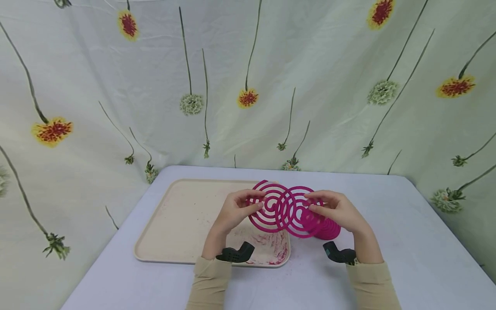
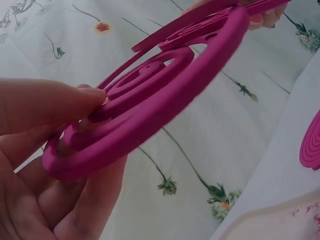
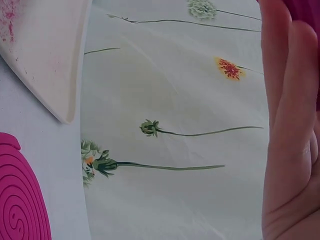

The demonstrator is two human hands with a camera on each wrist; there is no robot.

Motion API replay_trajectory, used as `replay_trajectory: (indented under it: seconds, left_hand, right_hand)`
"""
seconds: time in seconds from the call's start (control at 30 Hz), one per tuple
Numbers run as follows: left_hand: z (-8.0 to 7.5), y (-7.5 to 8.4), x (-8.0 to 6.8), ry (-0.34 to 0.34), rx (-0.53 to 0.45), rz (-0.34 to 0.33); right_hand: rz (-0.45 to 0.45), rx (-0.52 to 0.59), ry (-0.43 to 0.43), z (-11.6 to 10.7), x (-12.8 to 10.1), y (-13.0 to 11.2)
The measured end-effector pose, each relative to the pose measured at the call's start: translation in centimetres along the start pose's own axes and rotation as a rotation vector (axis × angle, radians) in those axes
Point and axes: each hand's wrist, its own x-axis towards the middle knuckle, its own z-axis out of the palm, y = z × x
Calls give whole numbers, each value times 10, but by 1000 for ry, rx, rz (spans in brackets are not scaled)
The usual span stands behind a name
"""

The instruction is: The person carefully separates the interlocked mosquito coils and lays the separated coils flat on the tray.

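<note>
Two flat magenta spiral coils hang above the table, overlapping in the middle. My left hand (image 1: 257, 201) pinches the left spiral coil (image 1: 267, 209) between thumb and fingers; the left wrist view shows this grip on the coil (image 2: 150, 100) up close. On the other side, my right hand (image 1: 312, 203) holds the right spiral coil (image 1: 296, 213) at its right side. Its fingers (image 3: 290, 125) fill the right wrist view, where the grip itself is hidden. Both coils are level with the right end of the beige tray (image 1: 182, 219).
A stack of magenta coils (image 1: 328, 229) lies on the white table (image 1: 387, 241) under my right hand, also seen as the stack (image 3: 20, 205). The tray's near right corner carries pink crumbs (image 1: 271, 249). A flowered cloth (image 1: 248, 86) hangs behind the table.
</note>
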Motion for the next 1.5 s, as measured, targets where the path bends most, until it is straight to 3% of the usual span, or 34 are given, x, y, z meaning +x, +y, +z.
replay_trajectory:
  seconds: [0.13, 0.37, 0.57, 0.73, 0.93, 1.07, 1.17, 1.27, 1.5]
  left_hand:
    - [2, 1, 0, 25, -30, -4]
    - [20, 1, 6, 227, -149, 2]
    - [32, 0, 10, 378, -176, 31]
    - [37, -1, 11, 451, -180, 42]
    - [43, -2, 12, 487, -228, 45]
    - [46, -2, 11, 455, -224, 41]
    - [41, -2, 10, 378, -153, 48]
    - [31, -2, 7, 263, -79, 46]
    - [9, -5, 3, -88, -8, -17]
  right_hand:
    - [10, -9, 41, 1, 0, -2]
    - [-49, 11, 226, 11, 6, -1]
    - [-90, 73, 352, 23, 11, -2]
    - [-98, 106, 407, 32, 15, -2]
    - [-119, 148, 482, 38, 18, -3]
    - [-107, 161, 519, 40, 18, -2]
    - [-72, 154, 472, 38, 17, 0]
    - [-24, 132, 353, 31, 14, 0]
    - [20, 58, 77, 15, 7, 0]
